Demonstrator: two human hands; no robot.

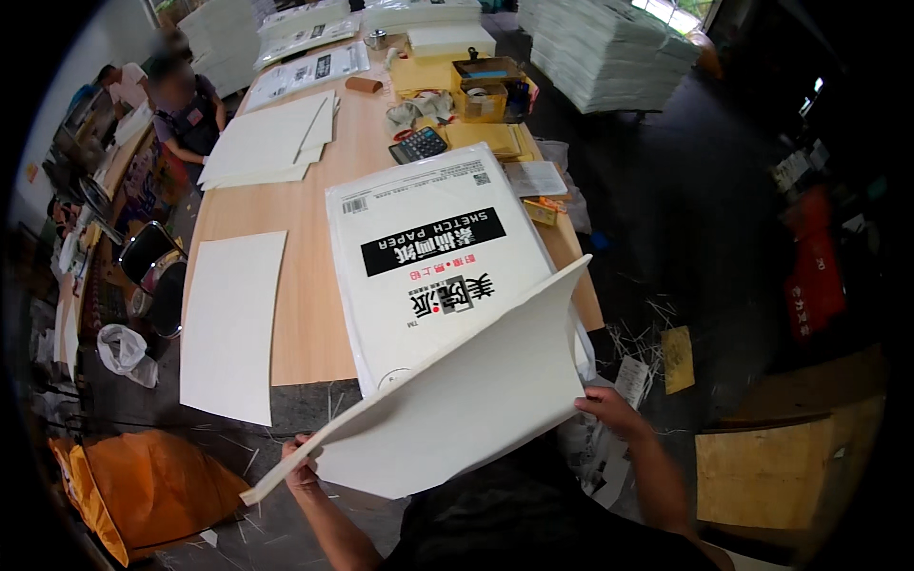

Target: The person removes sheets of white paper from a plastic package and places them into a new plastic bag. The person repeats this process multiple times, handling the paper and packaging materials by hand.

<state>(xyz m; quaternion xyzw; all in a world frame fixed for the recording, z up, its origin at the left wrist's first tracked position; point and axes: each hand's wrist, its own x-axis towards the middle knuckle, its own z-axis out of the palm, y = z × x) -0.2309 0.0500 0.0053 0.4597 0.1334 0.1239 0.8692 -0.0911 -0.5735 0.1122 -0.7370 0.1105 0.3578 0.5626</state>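
A thick stack of large white paper sheets [466, 419] is held up in front of me, bent into a curve and tilted. My left hand [301, 461] is closed round its lower left edge. At its right edge, my right hand [609, 409] grips the paper between thumb and fingers. Partly covered by the stack, a wrapped pack of sketch paper [419, 214] with black and red print lies on the table. A loose white sheet [231, 328] lies to the left, overhanging the table's near edge.
On the wooden table [309, 214] are more white sheets [267, 140], a calculator [418, 146] and a yellow box [481, 95] of small items. Wrapped stacks [609, 52] stand behind. An orange sack [157, 485] sits on the floor at left. Two people work at far left.
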